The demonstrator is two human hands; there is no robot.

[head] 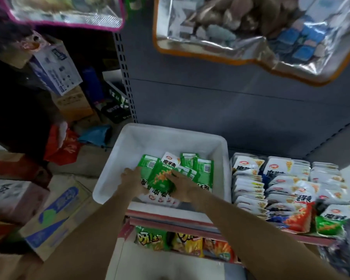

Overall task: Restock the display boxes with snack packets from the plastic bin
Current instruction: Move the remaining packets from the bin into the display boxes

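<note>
Over on the far left, stacked brown cardboard cartons with blue printing (55,217) sit on the floor, with a crumpled red plastic bag (63,146) lying behind them. Beside these, a white rectangular plastic bin (220,150) rests on the front of the red-edged shelf (170,218), against the grey metal back panel (230,102). Inside the bin lies a loose heap of green-and-white foil snack packets (202,170), gathered toward its near right part, some showing barcodes.

Both bare arms reach into the bin. The left hand (132,177) lies on the left edge of the heap, fingers extended and slightly spread, tips touching a green packet; whether it actually grips anything I cannot tell. Between the two hands stands one green packet with an orange picture (162,179), tilted upward. The right hand (183,185) rests against this packet's right side, fingers stretched forward and close together over the heap; motion blur hides whether the thumb closes around it.

Right of the bin, touching its wall, open display boxes of white snack packets (251,190) stand in tight rows, with red and green packets near the front right corner. Below the shelf edge, green, yellow and orange crisp bags (182,243) line the lower tier. Overhead hang two clear plastic zip bags, one pink-trimmed (69,11), one orange-trimmed (251,33).
</note>
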